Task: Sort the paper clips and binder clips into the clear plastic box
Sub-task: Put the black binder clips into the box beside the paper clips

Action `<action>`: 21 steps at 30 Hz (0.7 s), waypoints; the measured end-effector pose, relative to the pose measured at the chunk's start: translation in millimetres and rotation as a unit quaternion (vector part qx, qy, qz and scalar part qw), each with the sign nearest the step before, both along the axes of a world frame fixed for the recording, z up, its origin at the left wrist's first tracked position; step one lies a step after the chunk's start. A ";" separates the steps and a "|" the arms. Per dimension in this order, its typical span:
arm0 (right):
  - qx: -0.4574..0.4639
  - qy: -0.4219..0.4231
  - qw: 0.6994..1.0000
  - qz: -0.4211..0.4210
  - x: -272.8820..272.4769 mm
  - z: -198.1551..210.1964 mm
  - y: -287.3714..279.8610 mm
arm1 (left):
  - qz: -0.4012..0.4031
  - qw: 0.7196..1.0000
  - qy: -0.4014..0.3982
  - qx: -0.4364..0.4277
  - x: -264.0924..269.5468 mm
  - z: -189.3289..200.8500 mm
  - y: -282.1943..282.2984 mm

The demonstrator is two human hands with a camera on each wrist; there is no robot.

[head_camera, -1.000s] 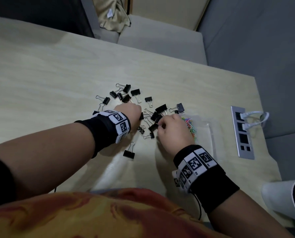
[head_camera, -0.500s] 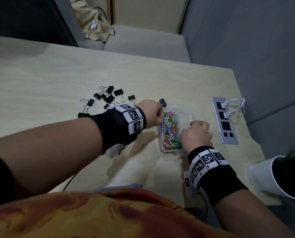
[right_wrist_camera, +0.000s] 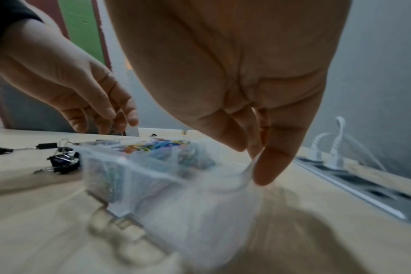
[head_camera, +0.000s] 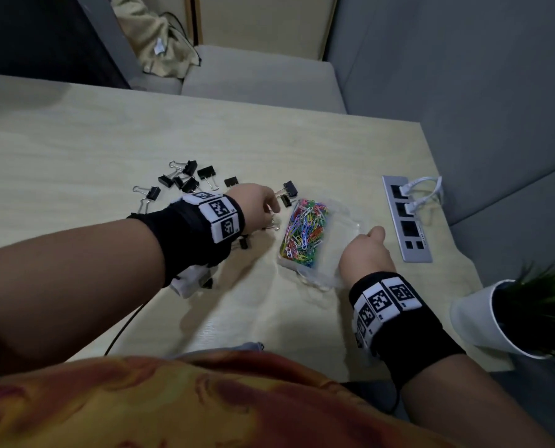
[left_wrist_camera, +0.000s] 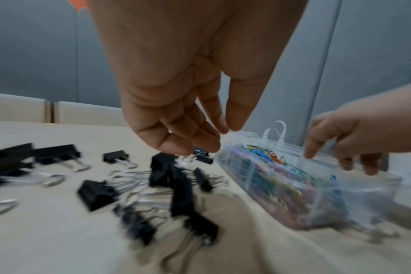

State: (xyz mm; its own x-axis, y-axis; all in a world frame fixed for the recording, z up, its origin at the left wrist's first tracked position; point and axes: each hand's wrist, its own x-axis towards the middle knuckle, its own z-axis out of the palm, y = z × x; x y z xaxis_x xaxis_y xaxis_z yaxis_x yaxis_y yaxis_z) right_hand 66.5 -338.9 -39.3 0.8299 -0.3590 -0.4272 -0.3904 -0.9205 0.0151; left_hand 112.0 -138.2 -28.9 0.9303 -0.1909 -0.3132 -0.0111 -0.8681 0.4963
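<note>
Clear plastic box [head_camera: 344,250]: thin-walled and see-through, judged light, a little springy and apt to slide on the smooth top; best taken by a side wall or corner rim, as the right hand [head_camera: 365,255] does now, thumb and fingers clamped on its right-hand wall. It has at least two compartments side by side; the left one is heaped with paper clips [head_camera: 305,231] in mixed bright colours, the right one looks empty. It sits toward the right edge of the table [head_camera: 75,150], about midway between near and far edges. Paper clips: slight wire, light, likely to tangle and spill if the box tips. Binder clips [head_camera: 188,179]: black sprung bodies with silver wire handles, stiff and small, judged easiest to pick up by a handle loop or across the body; all lie loose on the table just left of the box, none inside it. Left hand [head_camera: 256,205]: hangs over the clips nearest the box, fingertips drawn together; whether they pinch a wire handle, blur prevents telling. Socket strip [head_camera: 407,221]: set in the table beside its right edge, white cables plugged in. Potted plant [head_camera: 495,318]: at the near right corner.
</note>
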 end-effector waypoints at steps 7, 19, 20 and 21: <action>-0.074 0.106 0.980 0.148 -0.4 14.7 17.7 | 0.081 0.994 0.002 0.068 2.2 -4.4 64.2; -0.100 0.137 0.955 0.245 2.9 13.2 68.4 | 0.194 0.956 0.116 0.186 -8.6 -19.7 149.9; -0.096 0.121 0.956 0.250 6.8 11.7 70.9 | 0.180 0.958 0.126 0.186 -12.0 -18.6 148.2; -0.091 0.110 0.957 0.251 10.1 12.8 74.2 | 0.166 0.959 0.134 0.185 -15.6 -17.7 145.3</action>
